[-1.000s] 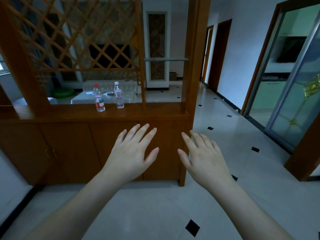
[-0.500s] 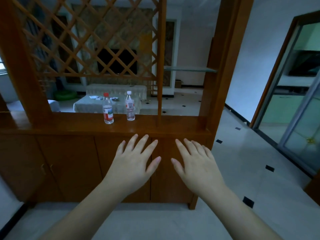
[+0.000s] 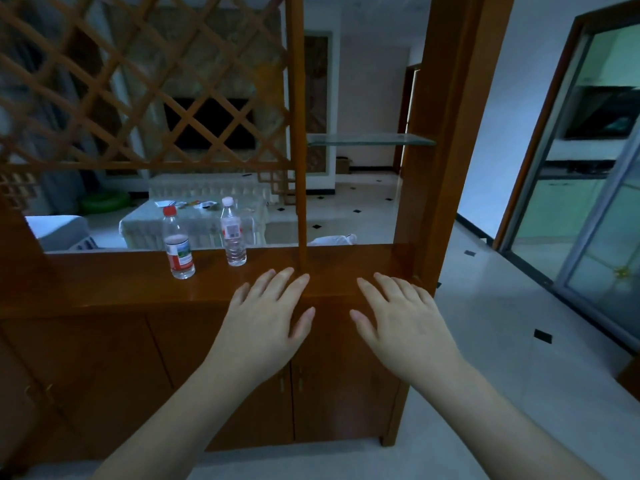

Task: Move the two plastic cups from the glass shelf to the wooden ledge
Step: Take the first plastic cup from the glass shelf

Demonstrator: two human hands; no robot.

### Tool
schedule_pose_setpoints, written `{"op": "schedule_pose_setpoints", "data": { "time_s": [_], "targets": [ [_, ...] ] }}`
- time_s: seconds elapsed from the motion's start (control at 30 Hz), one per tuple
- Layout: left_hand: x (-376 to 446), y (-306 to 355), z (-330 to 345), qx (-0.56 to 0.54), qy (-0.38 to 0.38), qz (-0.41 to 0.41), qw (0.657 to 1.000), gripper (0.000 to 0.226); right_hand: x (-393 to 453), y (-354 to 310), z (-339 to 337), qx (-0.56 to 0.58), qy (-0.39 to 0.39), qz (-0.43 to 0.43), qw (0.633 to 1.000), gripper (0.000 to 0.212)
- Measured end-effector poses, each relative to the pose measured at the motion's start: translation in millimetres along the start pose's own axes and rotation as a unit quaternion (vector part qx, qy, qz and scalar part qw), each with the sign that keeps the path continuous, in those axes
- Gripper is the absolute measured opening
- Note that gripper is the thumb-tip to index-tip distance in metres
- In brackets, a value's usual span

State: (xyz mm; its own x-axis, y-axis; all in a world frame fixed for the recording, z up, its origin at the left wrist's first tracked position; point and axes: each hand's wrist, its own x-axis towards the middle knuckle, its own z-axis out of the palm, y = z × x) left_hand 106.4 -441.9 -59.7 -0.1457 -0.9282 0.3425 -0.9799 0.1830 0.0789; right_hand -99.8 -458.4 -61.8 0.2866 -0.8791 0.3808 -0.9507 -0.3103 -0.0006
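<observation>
A glass shelf [image 3: 370,140] spans the narrow right bay of a wooden divider, and I see nothing standing on it. No plastic cups are visible. Below it runs the wooden ledge [image 3: 346,271]. My left hand [image 3: 266,323] and my right hand [image 3: 401,323] are held out side by side, palms down, fingers spread, holding nothing. Their fingertips reach over the ledge's front edge, below the glass shelf.
Two water bottles stand on the ledge to the left: one with a red cap [image 3: 178,244], one with a white cap [image 3: 233,237]. A lattice screen [image 3: 138,81] fills the upper left. Cabinet doors [image 3: 104,375] sit under the ledge. A sliding glass door [image 3: 595,209] is at right.
The view has come closer to the divider and turned left. Both hands have risen from in front of the cabinet doors to the ledge's edge, still spread and holding nothing.
</observation>
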Motion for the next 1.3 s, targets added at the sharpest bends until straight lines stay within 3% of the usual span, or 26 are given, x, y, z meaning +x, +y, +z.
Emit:
{"op": "schedule_pose_setpoints", "data": {
  "time_s": [0.3,0.53,0.83,1.2,1.3],
  "targets": [
    [136,47,5,0.038,0.034,0.033,0.998,0.058,96,98,-1,-0.015,0.03,0.003,0.999,0.057],
    [207,45,-13,0.03,0.071,0.018,0.997,0.058,173,139,-24,-0.013,0.081,-0.024,0.996,0.055],
    [278,4,-91,0.025,0.194,0.09,0.977,0.053,273,123,-87,-0.01,0.175,-0.059,0.983,0.062],
    [366,-47,-179,0.081,0.268,0.179,0.943,0.055,383,86,-163,0.0,0.27,-0.055,0.961,0.055],
    [387,-52,-202,0.068,0.289,0.189,0.936,0.052,408,87,-182,0.076,0.244,-0.07,0.964,0.051]
  ]
}}
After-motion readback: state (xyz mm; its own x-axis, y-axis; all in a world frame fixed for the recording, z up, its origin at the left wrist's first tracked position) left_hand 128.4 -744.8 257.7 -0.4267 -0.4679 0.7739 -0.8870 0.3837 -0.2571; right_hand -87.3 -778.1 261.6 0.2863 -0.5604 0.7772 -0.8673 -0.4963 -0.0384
